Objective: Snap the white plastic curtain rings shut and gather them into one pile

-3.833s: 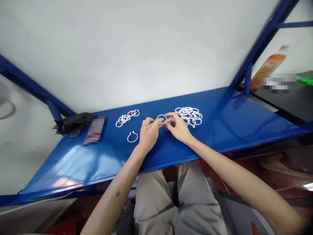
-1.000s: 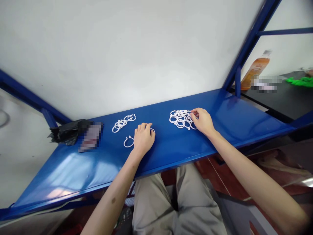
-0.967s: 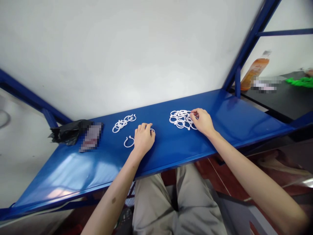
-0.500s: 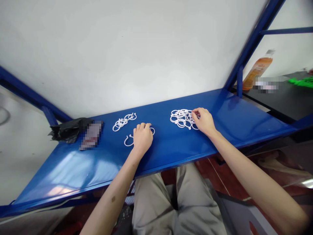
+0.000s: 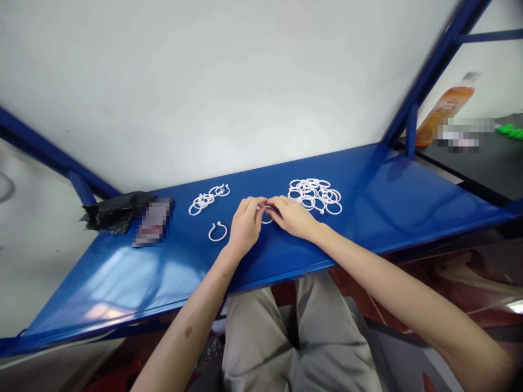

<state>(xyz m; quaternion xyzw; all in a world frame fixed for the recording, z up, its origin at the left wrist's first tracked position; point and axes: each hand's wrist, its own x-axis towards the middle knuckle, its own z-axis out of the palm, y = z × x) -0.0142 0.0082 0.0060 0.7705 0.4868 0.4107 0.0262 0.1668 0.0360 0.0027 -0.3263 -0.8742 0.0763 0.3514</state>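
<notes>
A white ring point(image 5: 267, 222) is pinched between the thumbs and fingertips of the left hand point(image 5: 245, 222) and the right hand point(image 5: 292, 216), held close together over the bench point(image 5: 355, 223). Its far side is covered by the fingers, so whether it is closed there cannot be told. Left of the fingers and slightly nearer the body, a single open ring point(image 5: 218, 240) is laid flat, its gap turned away. Just right of the fingers and a little beyond, a heap of white rings point(image 5: 309, 196) is spread in overlapping loops; beyond them to the left, a smaller cluster of white rings point(image 5: 203, 201) is placed. Farther left, a black plastic bag point(image 5: 116, 213) is set down. The held ring could be sprung loose if it is pressed unevenly by the two pinches, and the heap could be scattered if it is brushed by the right hand.
</notes>
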